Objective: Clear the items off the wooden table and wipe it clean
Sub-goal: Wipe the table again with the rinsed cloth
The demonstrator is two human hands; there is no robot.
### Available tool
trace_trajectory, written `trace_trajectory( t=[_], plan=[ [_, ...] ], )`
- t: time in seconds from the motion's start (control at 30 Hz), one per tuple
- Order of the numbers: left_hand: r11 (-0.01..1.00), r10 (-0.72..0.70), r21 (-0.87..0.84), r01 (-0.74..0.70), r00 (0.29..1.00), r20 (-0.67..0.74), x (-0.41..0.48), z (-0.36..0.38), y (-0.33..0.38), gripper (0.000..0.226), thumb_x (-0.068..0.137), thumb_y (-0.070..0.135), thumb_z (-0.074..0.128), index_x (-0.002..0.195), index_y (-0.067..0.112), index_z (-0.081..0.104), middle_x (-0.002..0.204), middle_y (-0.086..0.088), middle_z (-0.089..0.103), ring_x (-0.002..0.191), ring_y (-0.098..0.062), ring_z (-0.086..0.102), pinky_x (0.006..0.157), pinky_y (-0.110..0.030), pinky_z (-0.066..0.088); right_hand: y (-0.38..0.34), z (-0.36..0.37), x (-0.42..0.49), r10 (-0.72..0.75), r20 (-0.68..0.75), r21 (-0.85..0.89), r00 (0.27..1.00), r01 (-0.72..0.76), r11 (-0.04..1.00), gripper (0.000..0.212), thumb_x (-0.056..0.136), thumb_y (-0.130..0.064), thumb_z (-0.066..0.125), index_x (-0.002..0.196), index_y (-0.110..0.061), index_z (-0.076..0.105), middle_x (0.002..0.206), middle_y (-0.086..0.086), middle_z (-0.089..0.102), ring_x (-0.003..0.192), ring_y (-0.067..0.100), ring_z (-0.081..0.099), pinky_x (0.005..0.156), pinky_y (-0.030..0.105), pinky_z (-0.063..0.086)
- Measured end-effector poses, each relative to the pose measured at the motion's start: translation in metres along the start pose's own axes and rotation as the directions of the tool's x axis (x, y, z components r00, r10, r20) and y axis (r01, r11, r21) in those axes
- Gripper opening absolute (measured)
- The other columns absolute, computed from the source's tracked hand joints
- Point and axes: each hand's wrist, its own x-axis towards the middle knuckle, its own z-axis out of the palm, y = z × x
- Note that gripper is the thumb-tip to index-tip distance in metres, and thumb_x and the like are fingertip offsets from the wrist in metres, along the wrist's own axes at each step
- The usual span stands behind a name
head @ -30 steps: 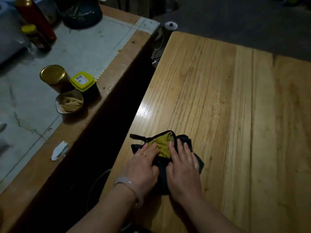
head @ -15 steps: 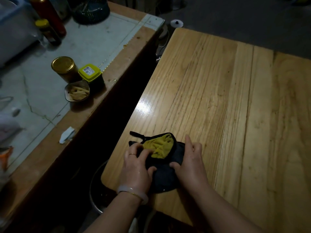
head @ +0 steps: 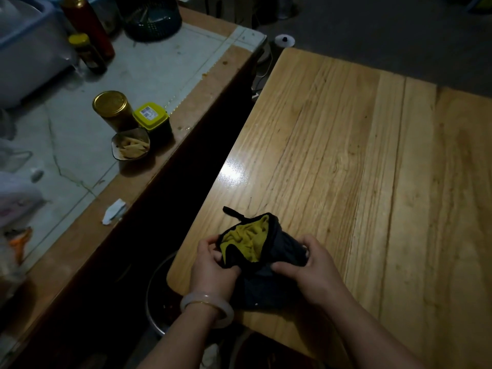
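A dark grey cloth with a yellow inner side (head: 255, 246) is bunched up at the near left corner of the wooden table (head: 359, 161). My left hand (head: 211, 265), with a pale bangle on its wrist, grips the cloth's left edge. My right hand (head: 310, 265) grips its right side, fingers curled into the fabric. The lower part of the cloth still lies on the tabletop. A small black loop sticks out from the cloth's far left corner.
To the left stands a counter (head: 149, 70) with a gold-lidded jar (head: 111, 109), a yellow-lidded box (head: 151, 119), a bowl of pale sticks (head: 131, 147), bottles and a dark basket (head: 151, 20). A metal basin (head: 159, 294) sits on the floor in the dark gap between counter and table.
Both hands went from pressing flat on the cloth to curling round it and gathering it up towards the table's near corner. The view has tilted down and nearer.
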Motion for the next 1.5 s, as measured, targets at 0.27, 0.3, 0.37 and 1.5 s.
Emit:
trace_trajectory(
  t=[0.27,0.3,0.37,1.5],
  plan=[
    [0.781,-0.012,-0.608,0.143,0.977,0.214,-0.006,-0.065,0.033,0.064,0.075,-0.014,0.061,0.123,0.026,0.051,0.101,-0.015,0.069,0.087,-0.031,0.069,0.064,-0.037,0.059,-0.038,0.004,0.006,-0.095,0.088,0.269,0.992,0.068,0.961,0.086,0.08,0.018,0.064,0.137,-0.043,0.043,0.11,-0.016,0.055,0.083,-0.01,0.065,0.066,0.013,0.053],
    [0.743,0.0,-0.651,0.153,0.974,0.228,-0.007,-0.074,0.038,0.058,0.077,-0.009,0.06,0.122,0.026,0.053,0.103,-0.013,0.069,0.089,-0.028,0.07,0.068,-0.036,0.059,-0.045,0.007,0.007,-0.106,0.119,0.244,0.987,0.074,0.967,0.082,0.079,0.018,0.064,0.134,-0.042,0.049,0.114,-0.014,0.056,0.086,-0.009,0.065,0.068,0.013,0.053],
    [0.671,-0.002,-0.72,0.179,0.971,0.239,-0.006,-0.085,0.044,0.048,0.079,0.002,0.059,0.123,0.023,0.056,0.111,-0.011,0.067,0.099,-0.029,0.065,0.085,-0.042,0.053,-0.055,0.014,0.006,-0.118,0.197,0.192,0.973,0.08,0.978,0.076,0.078,0.017,0.065,0.127,-0.04,0.057,0.122,-0.01,0.056,0.098,-0.001,0.064,0.078,0.019,0.055],
    [0.874,0.009,-0.448,-0.187,0.929,-0.371,0.181,-0.317,0.045,0.061,0.074,-0.006,0.073,0.127,0.013,0.047,0.103,-0.009,0.059,0.078,-0.012,0.06,0.058,-0.02,0.054,-0.17,0.326,0.124,-0.046,0.136,0.262,0.99,0.009,0.965,0.034,0.093,-0.021,0.063,0.127,-0.025,0.056,0.119,0.002,0.061,0.098,0.021,0.064,0.065,0.032,0.058]
  ],
)
